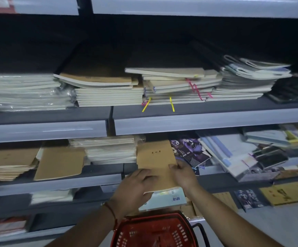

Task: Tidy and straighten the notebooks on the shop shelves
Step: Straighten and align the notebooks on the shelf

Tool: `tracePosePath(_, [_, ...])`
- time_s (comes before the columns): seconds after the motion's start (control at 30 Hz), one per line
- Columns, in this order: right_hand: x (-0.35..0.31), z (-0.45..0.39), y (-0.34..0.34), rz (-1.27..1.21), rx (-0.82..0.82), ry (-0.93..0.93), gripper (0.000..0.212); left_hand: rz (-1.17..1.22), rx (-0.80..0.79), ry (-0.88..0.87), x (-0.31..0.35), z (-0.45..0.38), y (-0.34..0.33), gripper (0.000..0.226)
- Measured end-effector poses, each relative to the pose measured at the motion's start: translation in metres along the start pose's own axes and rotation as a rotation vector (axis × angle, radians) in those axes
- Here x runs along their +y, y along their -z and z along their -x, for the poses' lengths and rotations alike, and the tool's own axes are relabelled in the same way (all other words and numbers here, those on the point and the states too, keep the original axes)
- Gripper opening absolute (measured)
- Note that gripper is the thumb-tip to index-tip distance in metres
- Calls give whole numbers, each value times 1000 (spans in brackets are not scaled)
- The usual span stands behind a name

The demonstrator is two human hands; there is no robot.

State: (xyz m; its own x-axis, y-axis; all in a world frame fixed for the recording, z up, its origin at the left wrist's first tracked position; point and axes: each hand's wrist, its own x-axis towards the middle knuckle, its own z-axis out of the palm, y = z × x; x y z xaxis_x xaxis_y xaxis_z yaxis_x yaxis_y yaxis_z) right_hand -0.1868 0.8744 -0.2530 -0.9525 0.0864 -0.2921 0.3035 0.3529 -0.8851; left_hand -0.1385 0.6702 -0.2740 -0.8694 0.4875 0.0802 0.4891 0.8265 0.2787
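My left hand [135,188] grips the near left corner of a brown notebook [156,157], fingers curled over its cover, while my right hand [183,172] pinches its right edge. I hold the notebook at the front of the middle shelf [64,183], between a wrapped white stack [109,148] and a purple-covered book [191,150]. Below my wrists I see a red basket [153,230]. On the upper shelf [207,122], uneven notebook piles [176,84] lie.
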Motion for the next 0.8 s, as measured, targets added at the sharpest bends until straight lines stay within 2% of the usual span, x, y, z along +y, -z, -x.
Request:
tracePosePath(0.03, [1, 1, 0, 134, -12, 145, 21, 9, 28, 0, -2, -2, -2, 49])
tracePosePath(0.1, [11, 5, 1, 463, -39, 389, 52, -2, 59, 2, -6, -7, -6, 46])
tracePosePath(0.13, [16, 7, 3, 613, -56, 496, 59, -22, 61, 2, -8, -11, -7, 43])
tracePosePath(0.2, [30, 6, 3, 846, -79, 701, 58, -66, 32, 29, -12, -16, -6, 42])
tracePosePath(0.27, [38, -1, 5, 1016, -71, 797, 50, -121, 6, 49, -15, -22, -5, 44])
tracePosePath(0.5, [28, -34, -7, 1129, -7, 794, 51, -236, -61, 121, -29, -49, -6, 58])
tracePosePath(0.6, [23, -45, -11, 1143, -52, 718, 54, -226, -105, 140, -25, -63, -7, 59])
tracePosePath(0.73, [13, -55, -14, 1168, -165, 590, 68, -311, -199, 224, -17, -78, -6, 71])
tracePosePath(0.8, [9, -59, -16, 1155, -168, 566, 68, -336, -212, 252, -15, -82, -6, 75])
